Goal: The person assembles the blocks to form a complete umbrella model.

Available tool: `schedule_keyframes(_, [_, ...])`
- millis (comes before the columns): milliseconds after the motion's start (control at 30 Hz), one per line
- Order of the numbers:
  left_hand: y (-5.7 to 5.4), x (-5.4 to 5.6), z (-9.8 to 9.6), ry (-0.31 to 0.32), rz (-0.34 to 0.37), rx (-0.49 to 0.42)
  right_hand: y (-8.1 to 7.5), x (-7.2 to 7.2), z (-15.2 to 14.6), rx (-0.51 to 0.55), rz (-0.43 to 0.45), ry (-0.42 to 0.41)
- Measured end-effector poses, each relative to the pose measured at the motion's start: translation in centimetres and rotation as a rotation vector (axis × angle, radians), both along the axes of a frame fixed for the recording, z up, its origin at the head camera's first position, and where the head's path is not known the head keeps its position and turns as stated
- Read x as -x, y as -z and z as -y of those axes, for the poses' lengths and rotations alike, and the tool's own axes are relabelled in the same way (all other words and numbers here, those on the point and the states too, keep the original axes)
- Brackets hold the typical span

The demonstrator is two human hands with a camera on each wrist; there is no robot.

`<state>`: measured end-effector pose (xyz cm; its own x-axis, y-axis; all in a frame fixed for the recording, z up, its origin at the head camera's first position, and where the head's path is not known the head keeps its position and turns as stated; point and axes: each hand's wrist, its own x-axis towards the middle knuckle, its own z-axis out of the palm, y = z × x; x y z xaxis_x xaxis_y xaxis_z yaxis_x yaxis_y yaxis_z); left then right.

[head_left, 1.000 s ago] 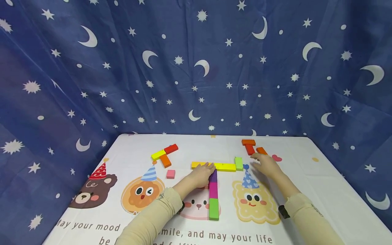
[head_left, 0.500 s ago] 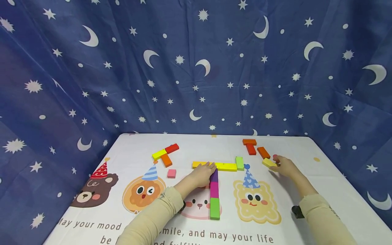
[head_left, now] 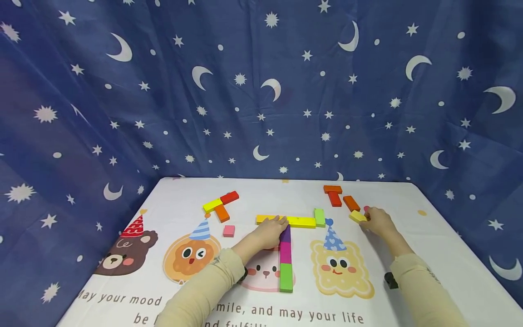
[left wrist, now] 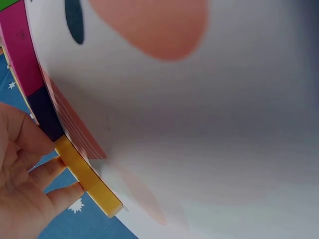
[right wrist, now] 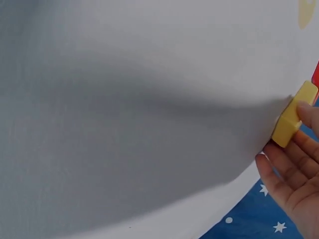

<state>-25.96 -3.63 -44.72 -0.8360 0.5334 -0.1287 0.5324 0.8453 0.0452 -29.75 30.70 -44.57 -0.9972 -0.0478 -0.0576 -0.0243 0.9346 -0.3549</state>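
My left hand (head_left: 268, 233) lies over the corner where a golden-yellow block (head_left: 264, 220) meets a purple block (head_left: 285, 233). In the left wrist view, its fairly straight fingers (left wrist: 55, 172) touch the golden-yellow block's side. Below the purple block, a magenta block (head_left: 285, 252) and a green block (head_left: 286, 278) continue the column. A yellow block (head_left: 301, 222) extends the top row rightward to a light green block (head_left: 319, 217) set crosswise. At the right, my right hand (head_left: 381, 222) pinches a pale yellow block (right wrist: 294, 115) between thumb and fingers, low over the table.
An orange block (head_left: 351, 203) lies just beyond the right hand, with an orange and red block pair (head_left: 334, 199) behind it. Left of the row are a touching yellow, red and orange group (head_left: 213, 205) and a pink block (head_left: 229, 231). A starry curtain (head_left: 261, 91) backs the printed tablecloth (head_left: 429, 236).
My right hand has moved right and nearer from beside the orange block, and the pale yellow block has come into sight in its fingers. My left hand has stayed in place.
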Motion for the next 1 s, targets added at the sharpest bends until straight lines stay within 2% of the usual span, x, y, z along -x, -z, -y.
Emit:
schedule_keyframes(100, [0.2,0.2,-0.1,-0.001,0.007,-0.001,-0.2,-0.1,-0.1,0.005,-0.002,0.003])
schedule_keyframes(200, [0.2,0.3,-0.1,-0.006,0.011,-0.002,-0.3,0.0,-0.2,0.003,-0.038,-0.043])
schedule_keyframes(433, [0.0,0.2,0.0,-0.004,0.008,-0.005,-0.7,0.9,0.4,0.017,-0.079,-0.116])
schedule_keyframes(633, [-0.2,0.1,-0.1,0.005,-0.011,-0.013,-1.1,1.7,1.5,0.019,-0.152,-0.17])
schedule_keyframes(1000, [0.0,-0.2,0.1,0.005,-0.012,-0.024,-2.3,4.0,6.2,0.059,-0.115,-0.172])
